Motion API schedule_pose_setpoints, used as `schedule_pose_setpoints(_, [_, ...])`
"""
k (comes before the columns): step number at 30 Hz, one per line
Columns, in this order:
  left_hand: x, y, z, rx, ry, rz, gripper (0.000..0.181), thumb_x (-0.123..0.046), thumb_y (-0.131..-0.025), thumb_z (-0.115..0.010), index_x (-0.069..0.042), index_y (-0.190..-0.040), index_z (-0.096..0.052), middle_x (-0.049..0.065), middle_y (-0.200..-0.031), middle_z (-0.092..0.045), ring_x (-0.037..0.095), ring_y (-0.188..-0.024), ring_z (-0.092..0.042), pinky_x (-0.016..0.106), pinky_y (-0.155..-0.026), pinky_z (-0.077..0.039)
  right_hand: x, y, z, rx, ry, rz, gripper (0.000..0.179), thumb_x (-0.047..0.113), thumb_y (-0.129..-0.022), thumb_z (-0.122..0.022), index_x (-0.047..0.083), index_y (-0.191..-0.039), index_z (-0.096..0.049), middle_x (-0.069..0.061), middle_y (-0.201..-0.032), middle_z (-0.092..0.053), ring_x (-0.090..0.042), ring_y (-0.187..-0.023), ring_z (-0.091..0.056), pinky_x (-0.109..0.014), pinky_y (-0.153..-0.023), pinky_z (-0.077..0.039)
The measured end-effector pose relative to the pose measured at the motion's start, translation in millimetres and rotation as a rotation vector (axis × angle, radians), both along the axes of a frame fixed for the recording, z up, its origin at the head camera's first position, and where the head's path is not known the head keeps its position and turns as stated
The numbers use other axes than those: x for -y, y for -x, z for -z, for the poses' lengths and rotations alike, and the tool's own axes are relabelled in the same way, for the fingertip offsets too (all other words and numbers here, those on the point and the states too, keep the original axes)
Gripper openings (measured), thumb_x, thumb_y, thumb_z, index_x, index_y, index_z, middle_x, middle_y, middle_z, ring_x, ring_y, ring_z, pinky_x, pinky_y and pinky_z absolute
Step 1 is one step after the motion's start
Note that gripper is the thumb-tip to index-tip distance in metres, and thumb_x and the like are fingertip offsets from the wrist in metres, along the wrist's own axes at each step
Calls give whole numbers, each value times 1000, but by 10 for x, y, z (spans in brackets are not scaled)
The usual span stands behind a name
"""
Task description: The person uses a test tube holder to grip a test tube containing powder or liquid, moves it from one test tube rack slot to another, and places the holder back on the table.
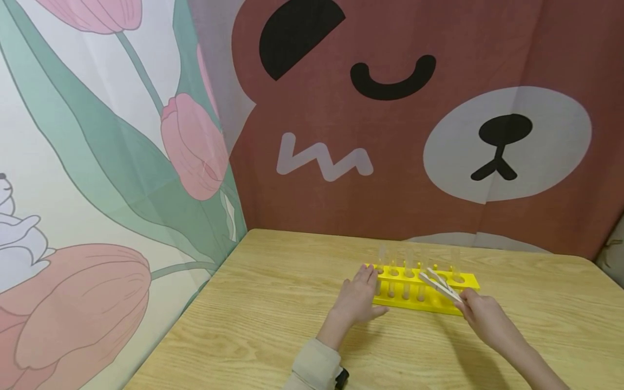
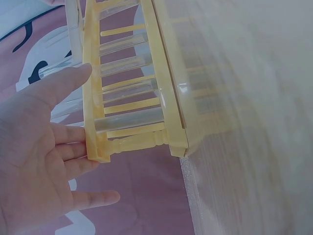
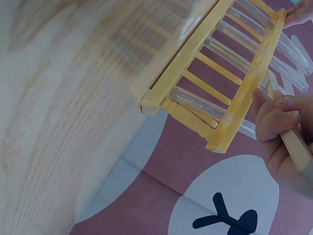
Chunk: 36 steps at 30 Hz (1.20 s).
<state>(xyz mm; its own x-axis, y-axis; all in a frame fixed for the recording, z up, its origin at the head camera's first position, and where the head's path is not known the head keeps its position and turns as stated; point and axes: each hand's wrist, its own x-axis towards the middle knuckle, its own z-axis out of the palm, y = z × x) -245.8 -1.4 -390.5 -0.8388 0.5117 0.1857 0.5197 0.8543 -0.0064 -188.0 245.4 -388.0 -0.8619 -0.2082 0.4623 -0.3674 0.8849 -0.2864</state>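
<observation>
A yellow test tube rack point(image 1: 426, 309) stands on the table with several clear test tubes point(image 1: 409, 265) upright in it. Four are grouped toward the left, and another stands alone near the right end. My left hand point(image 1: 358, 300) rests straight fingers on the top bar at the rack's left end, thumb held apart. In my right hand point(image 1: 487, 319) is a wooden test tube clamp point(image 1: 441, 287), gripped by its handle. The clamp's jaws reach over the top bar, close by the rightmost tube of the left group. Curled fingers point(image 3: 279, 115) hide part of the clamp in the right wrist view.
The wood-grain table point(image 1: 253, 303) extends around the rack. Behind it hangs a brown bear-print cloth point(image 1: 331, 211), and a tulip-print cloth point(image 1: 97, 216) covers the left side. A row of yellow pegs point(image 3: 208, 85) runs along the rack's back.
</observation>
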Motion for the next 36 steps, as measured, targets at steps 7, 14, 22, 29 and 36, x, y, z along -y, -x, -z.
schedule_pose_setpoints(7, [-13,-3,8,2,0,-8,79,-56,-79,-57,-10,-138,-33,2,-143,-28,15,-131,-21,40,-92,-38,2,17,-19,42,0,11,11,-5,-78,-62,-7,-80,-52,1,-57,-43,-10,-47,-34,-22,-40,-31])
schedule_pose_setpoints(14, [-15,0,16,-1,12,-9,79,-56,-79,-56,-10,-139,-33,2,-143,-27,15,-131,-20,40,-92,-38,9,36,-26,42,-7,7,11,-4,-78,-63,-7,-79,-52,1,-56,-42,-10,-46,-33,-22,-40,-30])
schedule_pose_setpoints(22, [-12,8,6,-8,2,-10,79,-56,-78,-57,-10,-138,-33,2,-143,-28,15,-131,-21,40,-91,-39,13,62,-42,21,-10,1,13,-5,-76,-65,-5,-76,-51,2,-55,-39,-9,-44,-32,-20,-38,-29])
schedule_pose_setpoints(29, [-13,4,1,-1,-3,-11,79,-55,-78,-57,-10,-138,-33,2,-143,-28,15,-131,-20,41,-92,-38,25,76,-51,30,-3,-2,13,-4,-76,-65,-3,-74,-51,2,-54,-40,-8,-44,-32,-20,-38,-30])
schedule_pose_setpoints(36, [-15,7,-5,9,4,-8,79,-55,-79,-56,-10,-139,-32,2,-143,-27,15,-132,-20,41,-92,-38,27,97,-54,48,-6,3,12,-3,-78,-63,-3,-75,-51,2,-55,-41,-9,-44,-33,-21,-38,-30])
